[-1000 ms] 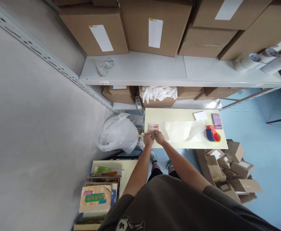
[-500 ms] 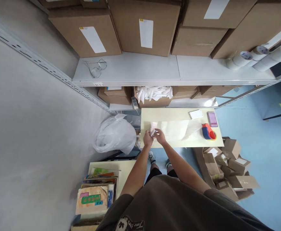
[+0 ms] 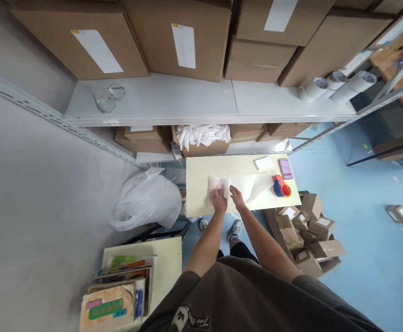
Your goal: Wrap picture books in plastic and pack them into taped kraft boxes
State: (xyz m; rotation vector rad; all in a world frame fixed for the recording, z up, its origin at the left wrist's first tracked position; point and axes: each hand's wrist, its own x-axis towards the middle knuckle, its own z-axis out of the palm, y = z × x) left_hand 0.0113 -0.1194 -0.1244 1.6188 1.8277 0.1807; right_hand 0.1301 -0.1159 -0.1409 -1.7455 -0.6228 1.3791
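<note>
On the pale yellow table (image 3: 194, 166), a long whitish, see-through wrapping sheet (image 3: 246, 182) runs from left to right. At its left end lies a flat pinkish packet (image 3: 215, 184), blurred in outline. My left hand (image 3: 219, 201) rests on the packet's near part, fingers stretched out and partly smeared. Just to the right, my right hand (image 3: 236, 197) is held over the sheet near the packet's edge, its fingers apart and nothing visible in them. Whether the sheet covers the packet, I cannot tell.
A red and blue tape dispenser (image 3: 281, 186), a purple pack (image 3: 285, 168) and a white card-like item (image 3: 264, 163) lie on the table's right. Shelves with cartons (image 3: 187, 41) rise behind. A white plastic bag (image 3: 149, 198) stands left; a bin of small boxes (image 3: 310, 230) stands right.
My hands were together, fingering a small pale thing over the packet. They have since parted, the left now down on the packet. The view has shifted to the right.
</note>
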